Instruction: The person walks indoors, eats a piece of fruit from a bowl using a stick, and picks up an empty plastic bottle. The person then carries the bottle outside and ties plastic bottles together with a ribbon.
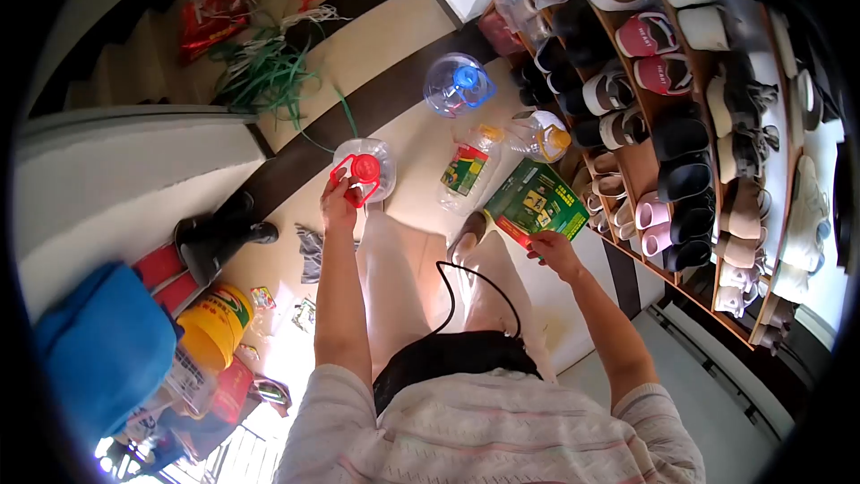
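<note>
My left hand (339, 203) is closed on the red handle (365, 168) of a clear plastic jug (383, 161), which stands on the floor. My right hand (553, 253) pinches the lower edge of a green printed sheet (539, 204) with a red strip. Left of the sheet stands a clear bottle (468, 170) with a yellow cap and green-red label. Another clear bottle (538, 137) with a yellow cap is just above the sheet. Farther up sits a clear jug with a blue cap (464, 79).
A shoe rack (640, 161) full of shoes runs along the right. Green straps (269, 72) and red bags (213, 18) lie at upper left. At lower left are a blue bag (107, 350), a yellow bucket (213, 327) and black boots (219, 237).
</note>
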{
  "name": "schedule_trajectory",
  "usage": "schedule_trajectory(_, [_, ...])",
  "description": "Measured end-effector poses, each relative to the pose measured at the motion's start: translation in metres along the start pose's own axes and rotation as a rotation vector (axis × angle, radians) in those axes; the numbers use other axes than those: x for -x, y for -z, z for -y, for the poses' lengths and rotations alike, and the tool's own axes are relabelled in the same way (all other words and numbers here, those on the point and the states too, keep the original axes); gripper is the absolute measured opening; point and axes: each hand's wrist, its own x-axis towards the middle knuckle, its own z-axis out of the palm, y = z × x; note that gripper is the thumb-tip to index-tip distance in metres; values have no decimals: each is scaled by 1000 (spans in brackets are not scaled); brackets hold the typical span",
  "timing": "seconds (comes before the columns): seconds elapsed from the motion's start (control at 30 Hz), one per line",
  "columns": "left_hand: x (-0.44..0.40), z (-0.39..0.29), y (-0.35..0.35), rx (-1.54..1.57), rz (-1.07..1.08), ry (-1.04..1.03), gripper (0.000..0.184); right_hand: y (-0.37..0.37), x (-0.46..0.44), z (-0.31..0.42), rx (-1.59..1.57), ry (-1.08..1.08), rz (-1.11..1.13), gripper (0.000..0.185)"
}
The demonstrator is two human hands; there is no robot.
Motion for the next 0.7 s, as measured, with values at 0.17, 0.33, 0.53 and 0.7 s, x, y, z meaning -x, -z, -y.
schedule_trajectory(0.17, [-43, 15, -12, 106, 129, 110, 24, -50, -76, 20, -138, -98, 17, 29])
schedule_trajectory(0.33, [-80, 50, -22, 194, 407, 181, 47, -89, -164, 66, -250, -117, -6, 33])
schedule_trajectory(0.53, [-112, 90, -26, 206, 499, 189, 56, -114, -267, 92, -417, -38, -106, 39])
schedule_trajectory(0.7, [-121, 101, -30, 232, 523, 228, 44, -128, -319, 101, -666, 66, -213, 47])
